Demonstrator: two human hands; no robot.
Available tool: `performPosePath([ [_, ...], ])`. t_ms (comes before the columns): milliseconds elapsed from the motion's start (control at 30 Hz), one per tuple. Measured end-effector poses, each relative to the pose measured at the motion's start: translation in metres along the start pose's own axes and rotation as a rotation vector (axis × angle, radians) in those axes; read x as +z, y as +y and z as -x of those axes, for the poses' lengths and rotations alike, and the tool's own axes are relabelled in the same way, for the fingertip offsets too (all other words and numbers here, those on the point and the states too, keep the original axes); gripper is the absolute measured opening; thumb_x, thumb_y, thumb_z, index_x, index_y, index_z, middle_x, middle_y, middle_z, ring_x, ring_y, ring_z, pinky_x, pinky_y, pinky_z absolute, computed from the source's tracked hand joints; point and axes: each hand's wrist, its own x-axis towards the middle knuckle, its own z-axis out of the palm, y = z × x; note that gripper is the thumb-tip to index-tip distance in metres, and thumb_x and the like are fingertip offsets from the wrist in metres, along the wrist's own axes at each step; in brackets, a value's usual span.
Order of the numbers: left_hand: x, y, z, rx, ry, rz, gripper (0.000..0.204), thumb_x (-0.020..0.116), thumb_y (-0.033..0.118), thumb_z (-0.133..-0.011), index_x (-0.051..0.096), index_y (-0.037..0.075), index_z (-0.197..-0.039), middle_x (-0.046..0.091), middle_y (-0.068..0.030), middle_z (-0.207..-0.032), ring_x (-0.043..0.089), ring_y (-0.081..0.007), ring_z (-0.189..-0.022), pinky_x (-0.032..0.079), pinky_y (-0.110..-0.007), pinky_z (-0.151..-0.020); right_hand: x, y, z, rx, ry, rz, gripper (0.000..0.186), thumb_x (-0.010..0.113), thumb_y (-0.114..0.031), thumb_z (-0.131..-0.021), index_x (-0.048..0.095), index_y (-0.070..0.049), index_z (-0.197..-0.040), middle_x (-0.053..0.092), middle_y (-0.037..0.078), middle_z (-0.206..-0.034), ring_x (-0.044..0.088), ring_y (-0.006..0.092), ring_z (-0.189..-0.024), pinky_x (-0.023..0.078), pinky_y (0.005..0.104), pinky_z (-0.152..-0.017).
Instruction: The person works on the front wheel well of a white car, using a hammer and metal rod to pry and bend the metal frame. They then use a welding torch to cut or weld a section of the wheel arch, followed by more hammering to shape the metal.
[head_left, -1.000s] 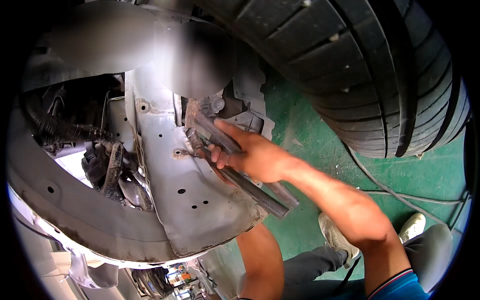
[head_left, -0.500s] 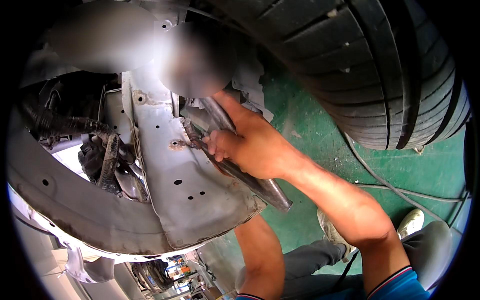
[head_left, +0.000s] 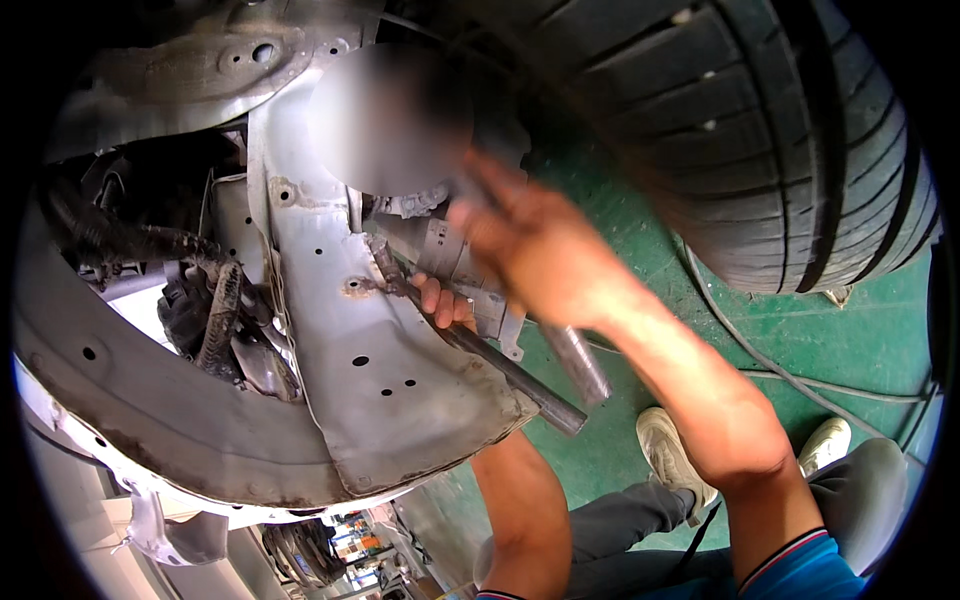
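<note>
My left hand (head_left: 443, 300) comes from behind the grey sheet-metal panel (head_left: 330, 320), its fingers wrapped round a dark metal bar (head_left: 520, 380). The bar slants along the panel's ragged edge; its upper end meets the metal by a rusty spot, and its lower end sticks out past the panel corner. To the right and above, my right hand (head_left: 550, 255) is closed on a round metal handle (head_left: 578, 365), smeared by motion. The handle's butt shows below the fist. Its other end is lost in a blurred patch, so the tool's kind cannot be told.
A big tyre (head_left: 770, 150) fills the upper right, close to my right hand. Dark hoses and parts (head_left: 215, 300) sit in the opening at left. Grey cables (head_left: 800, 380) lie on the green floor (head_left: 610, 440); a shoe (head_left: 670, 455) stands below my right forearm.
My right hand has moved right and away from the bar, taking the round handle with it. My left fingers, partly covered before, now show on the bar, which stays about in place.
</note>
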Motion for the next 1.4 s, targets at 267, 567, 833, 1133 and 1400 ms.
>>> performPosePath([
  [267,0.002,-0.004,-0.004,0.049,0.015,-0.012,0.04,0.037,0.025,-0.105,0.045,-0.008,-0.126,0.048,-0.01,-0.097,0.049,-0.0195,-0.083,0.043,-0.032,-0.079,0.009,0.045,-0.027,-0.194,-0.103,0.017,0.064,0.051,-0.003,-0.099,0.021,-0.003,-0.155,0.064,0.011,-0.093,0.062,0.0126,-0.08,0.053,0.0278,-0.075],
  [567,-0.006,0.001,-0.007,0.079,0.002,-0.011,0.04,0.037,0.026,-0.105,0.043,-0.008,-0.125,0.048,-0.0096,-0.096,0.048,-0.018,-0.081,0.043,-0.031,-0.076,0.012,0.056,-0.019,-0.115,0.004,0.429,0.061,0.051,-0.018,-0.1,0.026,-0.003,-0.154,0.069,0.009,-0.096,0.062,0.0133,-0.092,0.052,0.0288,-0.08],
  [833,0.014,-0.005,-0.007,0.067,0.06,-0.015,0.04,0.035,0.03,-0.107,0.046,-0.006,-0.121,0.049,-0.0078,-0.091,0.049,-0.0176,-0.077,0.044,-0.03,-0.074,0.022,0.057,-0.034,-0.081,-0.089,0.263,0.063,0.049,-0.011,-0.099,0.021,-0.007,-0.156,0.065,0.006,-0.095,0.06,0.0124,-0.083,0.052,0.0282,-0.067],
  [1133,0.007,-0.011,-0.009,0.053,0.042,0.023,0.044,0.038,0.034,-0.106,0.051,-0.006,-0.118,0.052,-0.0078,-0.087,0.051,-0.0179,-0.074,0.047,-0.033,-0.074,0.017,0.067,-0.037,-0.197,-0.084,0.105,0.062,0.044,-0.004,-0.1,0.016,-0.002,-0.156,0.066,0.008,-0.096,0.061,0.0137,-0.082,0.053,0.0294,-0.077],
  [1400,0.009,-0.018,-0.018,0.038,0.042,0.067,0.047,0.041,0.038,-0.105,0.054,-0.006,-0.115,0.055,-0.0078,-0.083,0.053,-0.0181,-0.071,0.049,-0.035,-0.074,0.012,0.064,-0.033,-0.186,-0.03,0.305,0.065,0.05,-0.008,-0.097,0.022,-0.003,-0.155,0.066,0.008,-0.104,0.063,0.0152,-0.088,0.053,0.0287,-0.078],
])
